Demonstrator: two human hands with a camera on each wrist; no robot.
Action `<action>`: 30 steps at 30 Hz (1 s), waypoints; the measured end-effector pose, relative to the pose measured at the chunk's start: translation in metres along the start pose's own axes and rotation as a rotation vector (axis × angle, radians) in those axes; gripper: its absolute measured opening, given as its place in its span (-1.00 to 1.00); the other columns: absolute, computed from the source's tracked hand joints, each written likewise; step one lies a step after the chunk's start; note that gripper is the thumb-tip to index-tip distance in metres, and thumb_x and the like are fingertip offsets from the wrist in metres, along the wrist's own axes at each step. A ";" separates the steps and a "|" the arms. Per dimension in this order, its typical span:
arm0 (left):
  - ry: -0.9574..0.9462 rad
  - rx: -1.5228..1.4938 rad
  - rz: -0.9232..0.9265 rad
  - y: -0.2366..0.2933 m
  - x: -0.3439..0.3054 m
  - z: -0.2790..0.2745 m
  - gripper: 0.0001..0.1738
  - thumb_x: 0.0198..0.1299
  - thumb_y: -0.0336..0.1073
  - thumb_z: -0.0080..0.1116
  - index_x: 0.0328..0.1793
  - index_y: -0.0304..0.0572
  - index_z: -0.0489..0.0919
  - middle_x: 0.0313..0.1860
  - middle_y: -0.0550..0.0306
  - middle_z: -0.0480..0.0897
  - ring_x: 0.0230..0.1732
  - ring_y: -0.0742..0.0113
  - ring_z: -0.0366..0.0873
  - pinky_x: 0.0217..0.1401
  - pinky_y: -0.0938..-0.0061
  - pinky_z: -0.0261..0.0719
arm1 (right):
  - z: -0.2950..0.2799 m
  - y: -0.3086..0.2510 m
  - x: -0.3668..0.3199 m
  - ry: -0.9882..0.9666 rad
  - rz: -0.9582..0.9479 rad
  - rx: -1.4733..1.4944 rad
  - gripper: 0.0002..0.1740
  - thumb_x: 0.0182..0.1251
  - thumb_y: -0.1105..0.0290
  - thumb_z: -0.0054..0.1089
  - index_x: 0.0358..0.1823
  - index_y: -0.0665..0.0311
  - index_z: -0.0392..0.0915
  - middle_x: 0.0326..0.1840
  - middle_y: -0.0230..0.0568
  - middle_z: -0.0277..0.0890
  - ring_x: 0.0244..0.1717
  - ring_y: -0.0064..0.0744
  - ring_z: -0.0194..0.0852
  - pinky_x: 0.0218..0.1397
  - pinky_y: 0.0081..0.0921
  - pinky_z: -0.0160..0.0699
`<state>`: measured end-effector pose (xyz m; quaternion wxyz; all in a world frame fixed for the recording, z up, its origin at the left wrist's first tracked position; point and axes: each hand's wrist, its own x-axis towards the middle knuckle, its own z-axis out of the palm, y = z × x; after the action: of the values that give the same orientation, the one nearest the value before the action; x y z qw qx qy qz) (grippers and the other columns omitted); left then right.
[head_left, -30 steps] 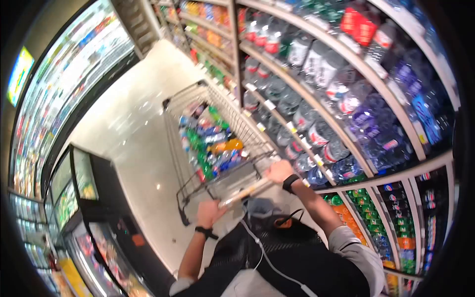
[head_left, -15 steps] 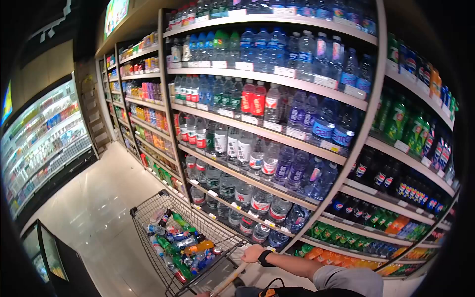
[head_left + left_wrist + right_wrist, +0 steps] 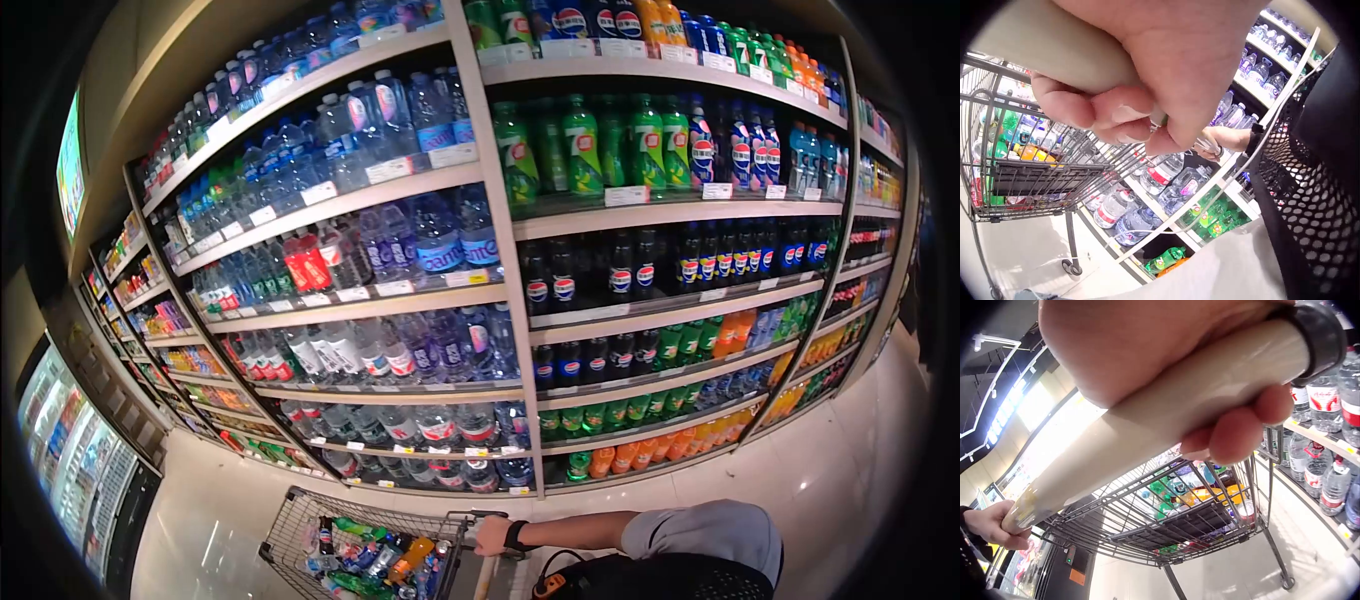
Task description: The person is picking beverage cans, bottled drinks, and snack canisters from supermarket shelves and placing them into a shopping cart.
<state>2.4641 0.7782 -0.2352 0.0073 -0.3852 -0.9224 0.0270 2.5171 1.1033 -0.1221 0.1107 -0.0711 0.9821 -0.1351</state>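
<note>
Our right hand (image 3: 492, 535) reaches forward at the bottom of the head view. The forearm (image 3: 570, 530) is bare and nearly level, with a dark band (image 3: 516, 537) round the wrist. The palm lies over the cart handle (image 3: 1166, 419) and the fingers (image 3: 1241, 434) curl up from beneath it. Our left hand (image 3: 1147, 69), seen only by the wrist cameras, grips the other end of the same bar, with its fingers folded tightly underneath.

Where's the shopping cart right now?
Head view, bottom left: the shopping cart stands beside the lowest water-bottle shelf, the right hand gripping its handle.
</note>
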 end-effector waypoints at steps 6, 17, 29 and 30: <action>-0.690 -0.689 -0.532 0.132 -0.161 -0.136 -0.35 0.12 0.13 0.17 0.24 -0.14 0.52 0.23 -0.22 0.51 0.34 0.00 0.39 0.16 0.11 0.48 | 0.012 0.002 -0.072 -0.062 -0.064 0.049 -0.48 0.23 -0.03 -0.08 -0.60 0.19 0.66 -0.62 -0.04 0.56 -0.56 0.02 0.55 -0.31 -0.08 0.55; -0.009 -0.302 -0.786 0.246 -0.252 -0.148 0.06 -0.21 0.02 0.52 0.48 0.03 0.26 0.53 -0.04 0.11 0.52 -0.23 0.00 0.50 -0.26 -0.03 | 0.002 0.057 -0.200 0.183 -0.096 -0.033 -0.54 0.22 0.13 -0.06 -0.67 0.23 0.65 -0.67 -0.04 0.54 -0.58 0.04 0.50 -0.13 -0.16 0.44; 0.095 -0.827 -0.622 0.308 -0.292 -0.118 -0.45 -0.08 -0.04 0.44 0.06 -0.05 0.62 0.46 -0.19 0.23 0.18 -0.15 0.41 0.23 0.10 0.44 | -0.030 0.115 -0.281 -0.502 0.052 0.509 -0.74 0.37 0.25 0.11 -0.26 0.33 0.61 -0.42 -0.26 0.57 -0.29 -0.43 0.55 -0.17 -0.39 0.52; 0.136 -0.891 -0.660 0.322 -0.293 -0.117 -0.52 0.05 -0.07 0.36 0.10 -0.06 0.61 0.47 -0.20 0.22 0.20 -0.15 0.40 0.23 0.11 0.44 | -0.037 0.118 -0.281 -0.554 0.045 0.472 -0.75 0.39 0.27 0.11 -0.23 0.34 0.60 -0.41 -0.33 0.56 -0.28 -0.54 0.54 -0.19 -0.45 0.53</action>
<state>2.9034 0.8011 -0.1336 -0.0890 -0.0425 -0.9137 -0.3942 2.7667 1.2728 -0.0648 0.3888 -0.0560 0.8579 -0.3311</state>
